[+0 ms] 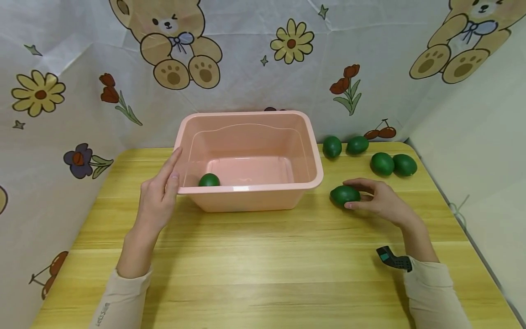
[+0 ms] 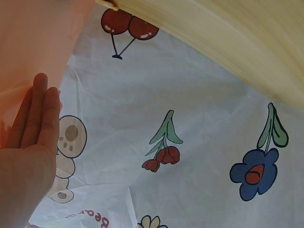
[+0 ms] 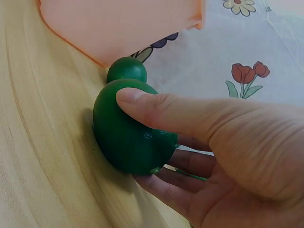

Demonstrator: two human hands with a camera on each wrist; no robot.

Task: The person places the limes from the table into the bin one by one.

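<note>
A pink plastic basin (image 1: 246, 199) stands on the wooden table with one green lime (image 1: 209, 180) inside, by its near left corner. My left hand (image 1: 158, 196) lies along the basin's left side, its straight fingers (image 2: 39, 109) flat against the outer wall in the left wrist view. To the right of the basin, my right hand (image 1: 380, 201) holds another lime (image 1: 344, 196) between thumb and fingers, low over the table. In the right wrist view the thumb (image 3: 142, 102) presses on top of this lime (image 3: 128, 137), with fingers curled under its far side.
Several more limes stand at the back right: one lime (image 1: 332, 147) near the basin, another (image 1: 357, 145) beside it, and a close pair (image 1: 382, 164) further right. A printed cloth (image 1: 246, 73) hangs behind the table (image 1: 263, 269). A pale wall (image 1: 485, 160) borders the right side.
</note>
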